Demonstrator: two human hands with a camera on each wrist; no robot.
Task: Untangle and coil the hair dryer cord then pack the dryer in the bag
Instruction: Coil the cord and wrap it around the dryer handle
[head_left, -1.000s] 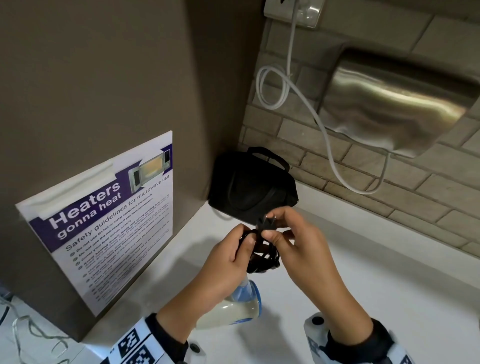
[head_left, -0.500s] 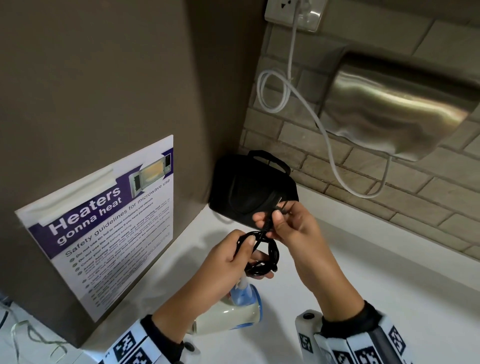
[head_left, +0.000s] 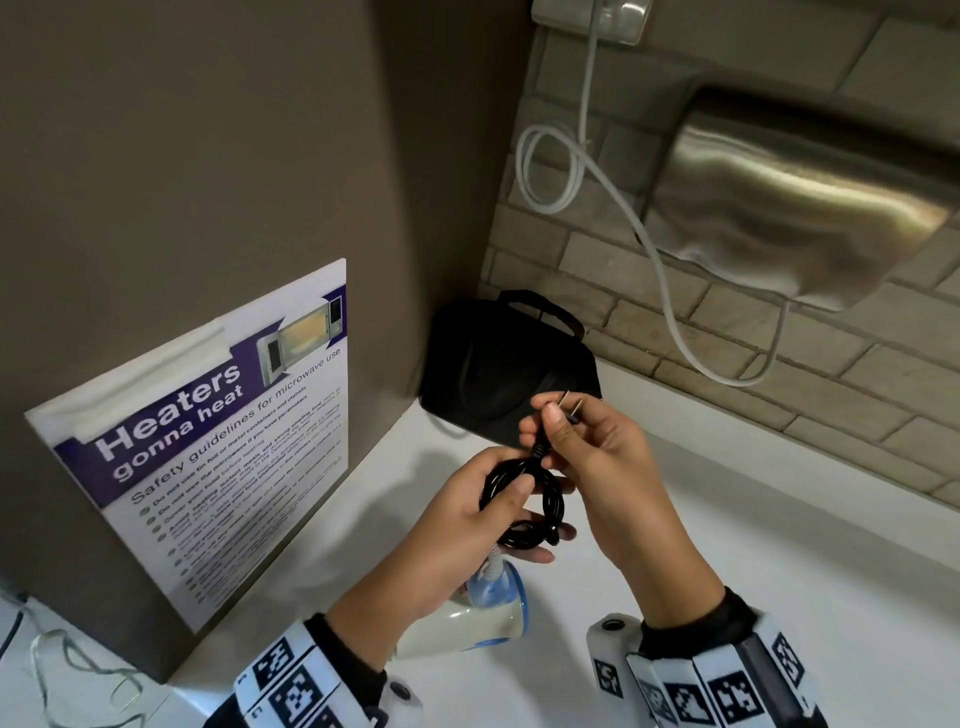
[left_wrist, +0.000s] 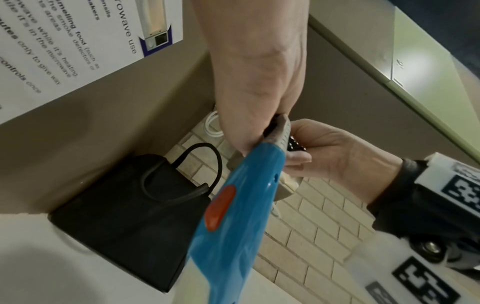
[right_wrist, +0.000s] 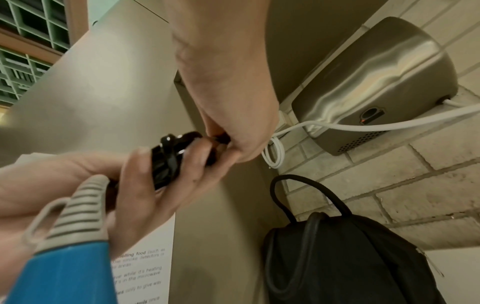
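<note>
My left hand (head_left: 483, 512) grips a small coil of black cord (head_left: 550, 506) above the white counter. My right hand (head_left: 582, 441) pinches the plug end (head_left: 563, 402), its metal prongs pointing up and away. The hair dryer (head_left: 478, 618), blue and cream, hangs below my left hand; its blue handle (left_wrist: 233, 216) with a red switch and grey cord sleeve (right_wrist: 78, 207) show in the wrist views. The black bag (head_left: 498, 374) with carry handles stands in the corner just behind my hands, also seen as the bag (right_wrist: 345, 263) from the right wrist.
A brown cabinet side with a microwave safety poster (head_left: 208, 441) rises on the left. A steel hand dryer (head_left: 795, 197) hangs on the brick wall, its white cable (head_left: 670, 291) looping down from a socket. The white counter (head_left: 779, 545) stretches right.
My right hand has lifted the plug end up and away from the coil, pulling the last stretch of cord taut. My left hand keeps hold of the coil.
</note>
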